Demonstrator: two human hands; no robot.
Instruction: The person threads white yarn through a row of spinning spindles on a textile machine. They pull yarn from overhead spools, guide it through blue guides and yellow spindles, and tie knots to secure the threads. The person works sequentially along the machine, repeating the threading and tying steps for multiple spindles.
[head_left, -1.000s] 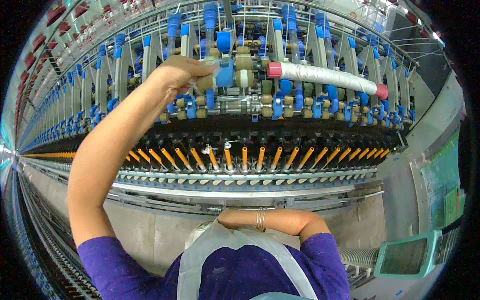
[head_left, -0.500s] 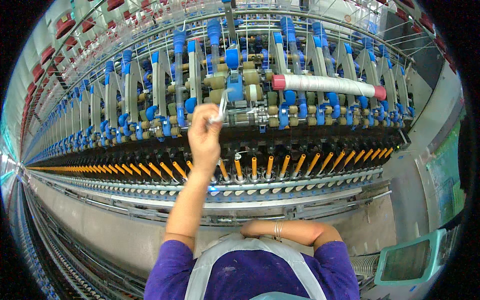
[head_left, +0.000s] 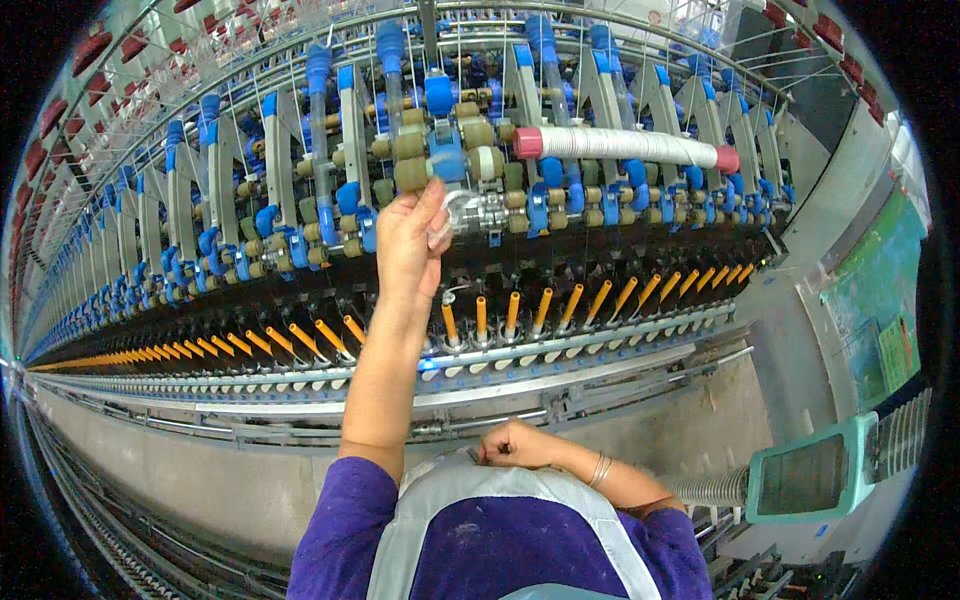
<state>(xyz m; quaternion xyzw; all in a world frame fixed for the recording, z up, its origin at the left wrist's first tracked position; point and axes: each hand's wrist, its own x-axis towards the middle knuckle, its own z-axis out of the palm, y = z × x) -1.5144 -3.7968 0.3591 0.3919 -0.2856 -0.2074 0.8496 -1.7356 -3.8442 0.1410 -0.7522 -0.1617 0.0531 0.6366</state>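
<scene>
My left hand [head_left: 410, 235] reaches up to the roller section of a long spinning machine. Its fingers are closed around a whitish, shiny piece [head_left: 452, 212], blurred, whose kind I cannot make out. Just above the fingertips is a raised blue-and-tan roller arm [head_left: 447, 160]. Metal rollers [head_left: 488, 212] lie beside the hand. At my waist, my right hand [head_left: 515, 442] rests against the white apron [head_left: 450, 490] with curled fingers; whatever they hold, if anything, is hidden. A white-wound bobbin with pink ends [head_left: 630, 147] lies across the arms, right of my left hand.
Orange spindles [head_left: 482, 315] stand in a row below the rollers, above a pale rail [head_left: 560, 375]. Clear tubes with blue tops [head_left: 320, 130] rise between grey arms [head_left: 355, 135]. A teal-framed box [head_left: 808, 478] with a ribbed hose stands at lower right. Dark red holders hang overhead.
The view has shifted, so the machine sits further left and higher. My left hand has moved right along the rollers, nearer the metal ones. My right hand's curled fingers now show at the apron.
</scene>
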